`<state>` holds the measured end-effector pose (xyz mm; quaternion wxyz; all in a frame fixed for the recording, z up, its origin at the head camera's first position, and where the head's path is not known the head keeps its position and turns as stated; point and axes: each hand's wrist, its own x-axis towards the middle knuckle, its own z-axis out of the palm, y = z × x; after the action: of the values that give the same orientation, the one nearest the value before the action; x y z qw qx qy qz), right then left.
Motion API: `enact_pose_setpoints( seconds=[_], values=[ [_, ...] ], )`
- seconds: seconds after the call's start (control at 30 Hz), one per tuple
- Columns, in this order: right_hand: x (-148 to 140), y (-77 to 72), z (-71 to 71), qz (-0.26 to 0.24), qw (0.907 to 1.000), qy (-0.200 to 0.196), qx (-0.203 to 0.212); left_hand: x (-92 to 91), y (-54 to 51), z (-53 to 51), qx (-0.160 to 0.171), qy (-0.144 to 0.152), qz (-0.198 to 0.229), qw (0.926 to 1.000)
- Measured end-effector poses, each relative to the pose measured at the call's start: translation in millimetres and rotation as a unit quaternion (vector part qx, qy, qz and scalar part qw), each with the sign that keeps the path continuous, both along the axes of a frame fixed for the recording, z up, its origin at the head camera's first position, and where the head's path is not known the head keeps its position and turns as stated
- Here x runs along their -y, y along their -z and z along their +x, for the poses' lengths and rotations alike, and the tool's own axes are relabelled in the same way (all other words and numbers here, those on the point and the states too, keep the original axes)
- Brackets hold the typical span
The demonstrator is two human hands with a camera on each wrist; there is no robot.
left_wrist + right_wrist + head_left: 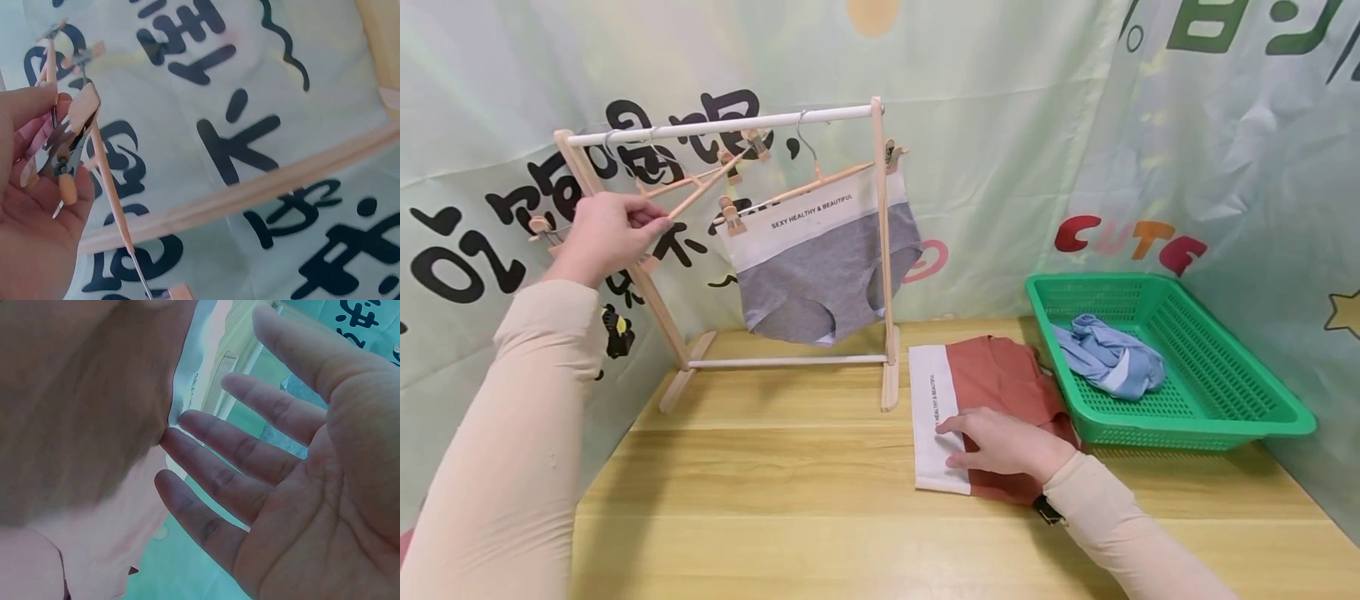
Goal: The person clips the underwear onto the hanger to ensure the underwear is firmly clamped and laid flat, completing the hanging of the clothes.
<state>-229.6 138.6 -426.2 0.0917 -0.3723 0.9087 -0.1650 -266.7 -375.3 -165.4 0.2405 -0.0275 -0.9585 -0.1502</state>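
Note:
My left hand (613,229) pinches the bar of a pink clip hanger (703,188) at the rack's left side; in the left wrist view the fingers of the hand (44,169) curl round the bar beside a metal-and-pink clip (65,150). Another hanger hangs close behind it. My right hand (1007,446), fingers spread, is over the folded red-brown briefs (1000,375) with a white waistband, lying on the table. The right wrist view has the hand (281,469) with its fingertips at the cloth (81,419). Grey briefs (820,275) hang clipped from a hanger on the rack's right.
The wooden rack (886,250) stands at the back left of the table (775,517). A green basket (1217,375) holding crumpled blue cloth (1112,358) stands at the right. Printed curtains (985,167) hang behind.

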Motion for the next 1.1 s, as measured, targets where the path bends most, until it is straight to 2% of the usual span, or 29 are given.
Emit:
enact_pose_setpoints(
  seconds=[0.17, 0.43, 0.63, 0.9, 1.1],
  values=[
    [0.8, 2.2, -0.1, 0.002, 1.0000, 0.001, 0.001, -11.2, 3.4, -1.9, -0.004, 0.015, 0.014, 0.9998],
    [0.8, 4.7, -0.6, 0.004, 0.9995, 0.025, 0.016, -31.0, 4.2, -5.4, -0.010, 0.044, 0.018, 0.9988],
    [1.7, 5.5, -0.2, 0.001, 0.9996, 0.024, 0.016, -42.1, 0.6, -3.9, -0.002, 0.032, 0.023, 0.9992],
    [2.1, 3.8, -3.3, -0.001, 0.9995, 0.027, 0.019, -40.4, -3.1, -1.6, -0.046, 0.026, 0.023, 0.9983],
    [0.1, 1.6, -2.7, -0.002, 0.9998, 0.018, 0.004, -32.6, -4.0, 0.3, -0.054, 0.027, 0.021, 0.9980]
  ],
)
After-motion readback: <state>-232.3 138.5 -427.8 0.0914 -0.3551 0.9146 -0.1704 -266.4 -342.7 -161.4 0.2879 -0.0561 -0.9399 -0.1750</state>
